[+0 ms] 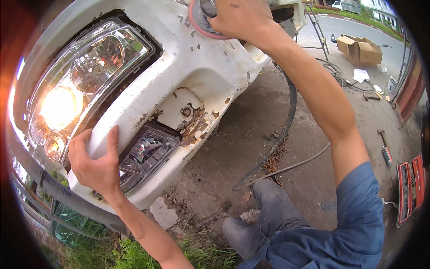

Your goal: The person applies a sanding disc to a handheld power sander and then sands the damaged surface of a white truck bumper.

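Note:
In front of me is a vehicle's white bumper (208,74), its paint chipped, with rust and bare patches at the lower corner. My left hand (96,163) grips the bumper's rib between the lit headlight (96,65) and the smaller lower lamp (150,150), with thumb and fingers on opposite sides. Up at the top edge, my right hand (244,20) is closed on a round power sander with a pinkish-red rimmed disc (197,22). The disc lies against the bumper's upper face. My hand and the frame's edge hide most of the sander's body.
A dark hose (291,107) and a rusty chain (275,159) lie on the ground beside my legs. To the right are a hammer (383,140), a red lamp panel (410,188), a cardboard box (360,50) and coiled cable (333,69). Grass (134,255) grows below the bumper.

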